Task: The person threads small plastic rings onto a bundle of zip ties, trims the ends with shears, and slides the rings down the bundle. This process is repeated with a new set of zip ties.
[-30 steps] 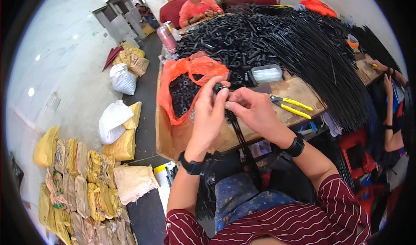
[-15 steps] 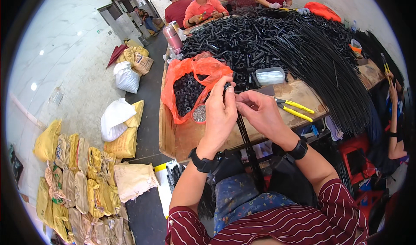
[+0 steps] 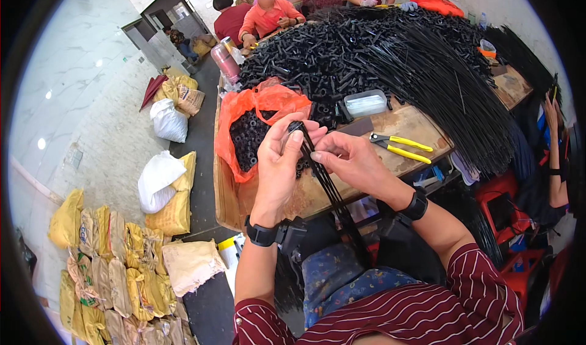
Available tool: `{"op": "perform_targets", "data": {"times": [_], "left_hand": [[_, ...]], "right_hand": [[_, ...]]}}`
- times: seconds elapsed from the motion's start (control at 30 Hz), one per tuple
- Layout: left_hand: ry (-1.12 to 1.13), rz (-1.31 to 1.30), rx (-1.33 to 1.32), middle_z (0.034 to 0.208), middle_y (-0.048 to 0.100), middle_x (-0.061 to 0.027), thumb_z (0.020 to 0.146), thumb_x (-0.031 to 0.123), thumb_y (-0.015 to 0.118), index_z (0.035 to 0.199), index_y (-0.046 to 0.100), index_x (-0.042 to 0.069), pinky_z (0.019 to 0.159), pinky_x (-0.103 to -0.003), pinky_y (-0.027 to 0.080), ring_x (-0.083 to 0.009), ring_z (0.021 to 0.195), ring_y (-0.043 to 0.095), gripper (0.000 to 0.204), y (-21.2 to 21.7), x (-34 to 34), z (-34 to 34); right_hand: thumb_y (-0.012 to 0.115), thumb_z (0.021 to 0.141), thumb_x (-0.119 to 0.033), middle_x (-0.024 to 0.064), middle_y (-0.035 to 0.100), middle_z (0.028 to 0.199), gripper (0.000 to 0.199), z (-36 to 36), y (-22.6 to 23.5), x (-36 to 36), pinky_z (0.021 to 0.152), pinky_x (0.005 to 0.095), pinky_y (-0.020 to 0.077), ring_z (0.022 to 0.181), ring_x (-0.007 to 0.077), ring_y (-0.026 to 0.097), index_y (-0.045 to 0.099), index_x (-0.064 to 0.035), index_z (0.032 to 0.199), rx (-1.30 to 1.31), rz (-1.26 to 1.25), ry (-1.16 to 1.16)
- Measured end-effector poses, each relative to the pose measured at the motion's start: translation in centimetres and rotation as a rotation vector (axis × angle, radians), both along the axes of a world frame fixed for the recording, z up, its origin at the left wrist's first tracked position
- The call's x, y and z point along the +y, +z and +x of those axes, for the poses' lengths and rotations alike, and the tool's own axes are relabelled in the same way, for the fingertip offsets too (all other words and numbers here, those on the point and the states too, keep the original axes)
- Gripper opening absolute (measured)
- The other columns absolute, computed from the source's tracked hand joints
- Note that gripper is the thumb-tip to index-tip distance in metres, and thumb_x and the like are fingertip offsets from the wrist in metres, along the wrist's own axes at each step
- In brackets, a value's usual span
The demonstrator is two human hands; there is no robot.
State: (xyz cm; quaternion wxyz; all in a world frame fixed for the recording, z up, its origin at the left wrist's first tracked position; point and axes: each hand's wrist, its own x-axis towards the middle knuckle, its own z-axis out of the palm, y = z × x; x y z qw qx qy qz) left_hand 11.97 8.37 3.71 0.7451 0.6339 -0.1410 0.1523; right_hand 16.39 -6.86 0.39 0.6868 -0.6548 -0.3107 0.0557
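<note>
My left hand (image 3: 282, 153) is closed round the upper end of a bundle of thin black rods (image 3: 337, 203). A small round black fitting (image 3: 297, 126) shows at that end, under my thumb. The rods slant down over the table's front edge to my lap. Close on the right, my right hand (image 3: 349, 162) pinches with thumb and forefinger beside the rods; what the fingertips hold, if anything, is too small to make out. Yellow-handled pliers (image 3: 400, 147) lie with jaws apart, right of that hand.
On the wooden table (image 3: 421, 125) stands an orange plastic bag (image 3: 235, 125) of black rings. Behind are a heap of black tubular parts (image 3: 305, 58), long black rods (image 3: 452, 89) and a clear plastic box (image 3: 366, 103). Sacks (image 3: 128, 253) lie at left. Co-workers (image 3: 268, 15) sit at the far side.
My left hand has turned and lowered, so the fitting at the bundle's top now shows. The rods slant more. My right hand stays pinched near them. The small dish of metal bits is now hidden.
</note>
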Motion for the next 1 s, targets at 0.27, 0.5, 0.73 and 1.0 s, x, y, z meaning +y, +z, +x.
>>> {"op": "perform_targets", "data": {"times": [0.27, 0.5, 0.73, 1.0], "left_hand": [[-0.208, -0.253, 0.065, 0.116, 0.060, -0.0174, 0.095, 0.013, 0.058, 0.127, 0.047, -0.002, 0.099, -0.042, 0.048, -0.0321, 0.114, 0.059, 0.037, -0.6, 1.0, 0.6], [-0.324, -0.376, 0.042, 0.114, 0.061, -0.0165, 0.093, 0.014, 0.062, 0.125, 0.050, -0.002, 0.100, -0.043, 0.047, -0.0339, 0.117, 0.057, 0.038, -1.6, 1.6, 1.1], [-0.293, -0.301, 0.051, 0.115, 0.060, -0.0168, 0.093, 0.018, 0.062, 0.124, 0.050, -0.001, 0.102, -0.046, 0.045, -0.0363, 0.119, 0.055, 0.039, -0.8, 1.5, 0.8], [-0.322, -0.210, 0.047, 0.104, 0.063, -0.0119, 0.092, 0.016, 0.063, 0.115, 0.053, 0.000, 0.102, -0.043, 0.044, -0.0347, 0.120, 0.054, 0.030, -0.2, 1.3, 0.9]], "right_hand": [[0.069, 0.086, -0.013, 0.0039, 0.064, 0.075, 0.015, -0.4, 0.6, -0.2, 0.060, 0.0264, 0.0475, 0.065, 0.0069, 0.056, 0.062, 0.0003, 0.087, -0.061, -0.038, -0.002], [0.071, 0.085, -0.008, -0.0016, 0.062, 0.078, 0.014, -0.8, 0.6, 0.1, 0.062, 0.0207, 0.0478, 0.070, 0.0013, 0.054, 0.060, -0.0008, 0.088, -0.091, 0.013, -0.064], [0.073, 0.080, -0.008, 0.0109, 0.067, 0.079, 0.019, -1.3, 1.1, 0.3, 0.063, 0.0292, 0.0516, 0.069, 0.0137, 0.064, 0.061, 0.0022, 0.090, -0.140, -0.020, -0.117], [0.073, 0.081, -0.007, 0.0034, 0.065, 0.078, 0.014, -0.3, 0.7, 0.0, 0.065, 0.0244, 0.0509, 0.073, 0.0062, 0.061, 0.062, 0.0008, 0.086, 0.014, 0.098, 0.039]]}}
